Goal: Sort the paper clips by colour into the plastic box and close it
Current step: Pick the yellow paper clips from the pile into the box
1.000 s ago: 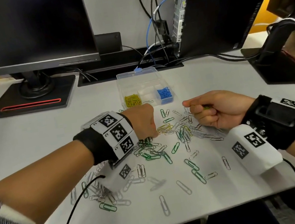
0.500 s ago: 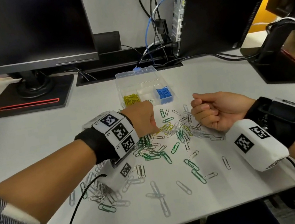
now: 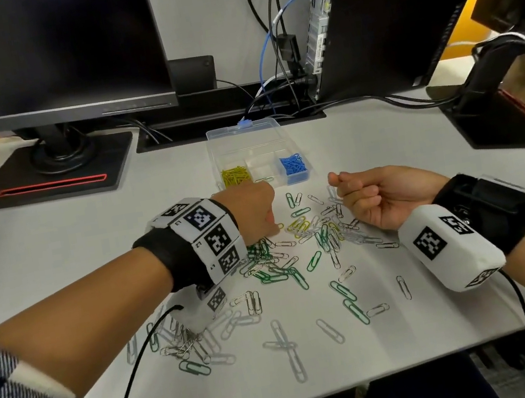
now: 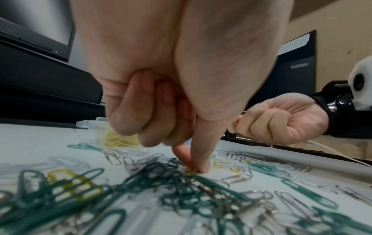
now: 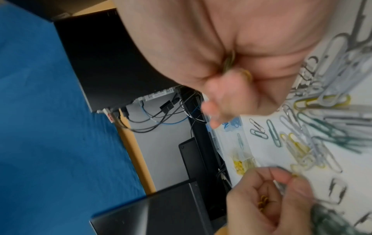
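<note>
The clear plastic box [image 3: 245, 147] stands open behind the pile, with yellow clips [image 3: 235, 176] in its left compartment and blue clips [image 3: 293, 164] in its right. Green, yellow and silver paper clips [image 3: 298, 255] lie scattered on the white desk. My left hand [image 3: 275, 229] reaches down into the pile, its thumb and index finger pinching a yellow clip [image 4: 192, 169] against the desk. More yellow clips [image 5: 262, 202] sit in its curled palm. My right hand [image 3: 338, 182] hovers over the pile's right side as a fist, with yellow clips [image 5: 246, 74] showing between its fingers.
A monitor stand [image 3: 51, 171] sits at the back left. A black computer case [image 3: 396, 9] with cables [image 3: 272, 58] is behind the box. A dark stand [image 3: 498, 103] is at the right. Silver clips [image 3: 286, 351] reach close to the desk's front edge.
My right hand rose off the pile, turned palm up and closed into a fist, drifting slightly right. My left hand stays low at the pile's left side.
</note>
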`<state>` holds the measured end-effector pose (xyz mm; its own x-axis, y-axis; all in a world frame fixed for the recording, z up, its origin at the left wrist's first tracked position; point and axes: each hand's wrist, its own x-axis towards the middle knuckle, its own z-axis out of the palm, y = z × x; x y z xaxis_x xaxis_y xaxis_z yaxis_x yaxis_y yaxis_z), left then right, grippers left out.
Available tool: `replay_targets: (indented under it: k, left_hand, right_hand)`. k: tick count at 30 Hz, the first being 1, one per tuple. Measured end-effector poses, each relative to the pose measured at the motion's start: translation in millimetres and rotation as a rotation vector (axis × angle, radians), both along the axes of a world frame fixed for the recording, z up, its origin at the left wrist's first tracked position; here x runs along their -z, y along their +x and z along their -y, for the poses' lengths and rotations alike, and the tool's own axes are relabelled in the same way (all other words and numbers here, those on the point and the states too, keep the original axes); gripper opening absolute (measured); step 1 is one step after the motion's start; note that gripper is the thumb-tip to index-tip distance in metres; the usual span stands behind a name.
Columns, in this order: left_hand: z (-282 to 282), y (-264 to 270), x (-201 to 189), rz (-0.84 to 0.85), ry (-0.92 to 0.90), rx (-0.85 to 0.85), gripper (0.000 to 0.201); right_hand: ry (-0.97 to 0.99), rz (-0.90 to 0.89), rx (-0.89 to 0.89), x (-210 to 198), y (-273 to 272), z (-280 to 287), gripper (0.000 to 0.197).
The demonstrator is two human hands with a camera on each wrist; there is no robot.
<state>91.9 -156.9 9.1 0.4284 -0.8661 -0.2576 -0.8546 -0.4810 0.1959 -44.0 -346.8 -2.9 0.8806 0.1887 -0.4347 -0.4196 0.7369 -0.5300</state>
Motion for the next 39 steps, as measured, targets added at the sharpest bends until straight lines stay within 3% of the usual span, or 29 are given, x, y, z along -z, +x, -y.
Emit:
replay_targets:
  k: [2, 4, 6, 8, 11, 13, 18, 21, 28, 35, 39]
  left_hand:
    - [0.3, 1.9, 0.5, 0.014, 0.014, 0.018, 0.026]
    - [-1.0, 2.5, 1.9, 0.035, 0.011, 0.025, 0.026]
    - [-2.5, 2.2, 2.7, 0.011, -0.013, 0.012, 0.025]
    - [-3.2, 3.2, 1.9, -0.064, -0.048, -0.018, 0.029]
    - [-5.5, 9.7, -0.8, -0.243, -0.121, -0.079, 0.036]
    - [-8.1, 11.9, -3.0, -0.372, -0.154, -0.139, 0.037]
    - [-10.5, 12.1, -9.3, -0.985, -0.311, -0.433, 0.032]
    - [-11.7, 14.0, -11.9, -1.162, -0.398, -0.455, 0.025]
    - [-8.3, 11.7, -6.9, -1.110, -0.418, -0.433, 0.026]
    - [-10.5, 16.7, -5.9, -1.060, -0.540, -0.502, 0.025]
    - [-13.6, 19.2, -5.3, -1.051, -0.593, -0.515, 0.024]
  right_hand:
    - [-0.114, -0.037, 0.039, -2.1, -2.2, -2.0, 0.035]
    - [-0.464, -0.118, 0.071, -6.5, -1.7, -6.9, 0.008]
    - [-0.886, -0.170, 0.022, -8.8, 0.4, -12.6, 0.019]
    - [-1.226, -0.148, -0.100, -15.2, 5.4, -22.5, 0.021]
    - [-1.740, -0.022, -0.268, -23.8, 16.6, -33.3, 0.010]
    - [-1.913, 0.032, -0.318, -26.2, 24.7, -39.8, 0.009]
    - [-1.993, 0.098, -0.425, -18.3, 38.9, -47.0, 0.013]
    - [-1.999, 0.116, -0.445, -16.8, 41.9, -48.8, 0.010]
    - [-1.955, 0.134, -0.496, -20.5, 40.8, -48.5, 0.007]
    - [-1.689, 0.227, -0.349, -29.5, 38.9, -52.9, 0.007]
    - [-1.819, 0.177, -0.312, -24.1, 40.3, -47.6, 0.006]
